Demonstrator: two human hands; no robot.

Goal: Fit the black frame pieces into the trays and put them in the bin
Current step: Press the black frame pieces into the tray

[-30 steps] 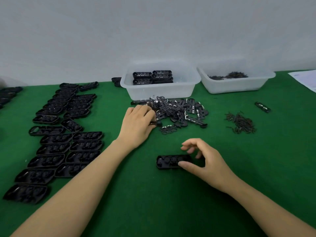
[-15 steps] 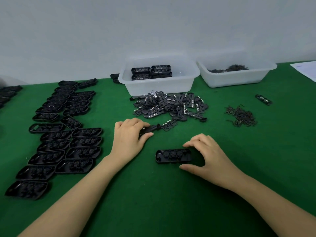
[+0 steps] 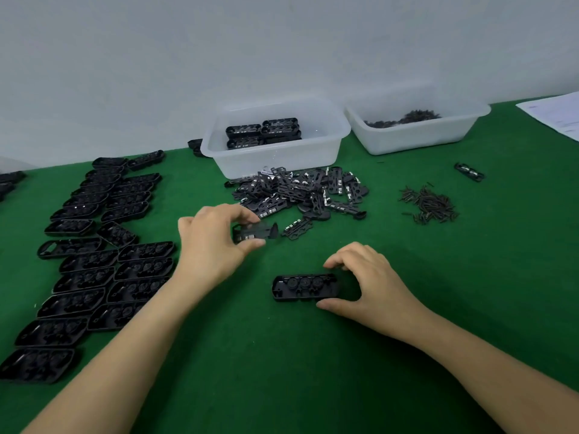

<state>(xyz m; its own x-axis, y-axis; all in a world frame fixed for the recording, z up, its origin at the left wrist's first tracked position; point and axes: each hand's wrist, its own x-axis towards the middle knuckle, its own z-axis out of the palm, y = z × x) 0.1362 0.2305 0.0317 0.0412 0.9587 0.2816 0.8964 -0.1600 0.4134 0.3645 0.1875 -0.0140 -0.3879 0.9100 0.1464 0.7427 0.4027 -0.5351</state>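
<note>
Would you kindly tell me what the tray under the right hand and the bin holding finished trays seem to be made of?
Tray: probably moulded plastic, matt black with crisp round recesses. Bin: likely translucent whitish plastic, since the stacked trays show dimly through its wall.

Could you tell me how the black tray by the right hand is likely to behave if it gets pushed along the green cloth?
The black tray looks like thin moulded plastic, so probably light and stiff. It lies flat and low, so it should slide, not tip or roll. The green cloth may drag on it a little.
</note>
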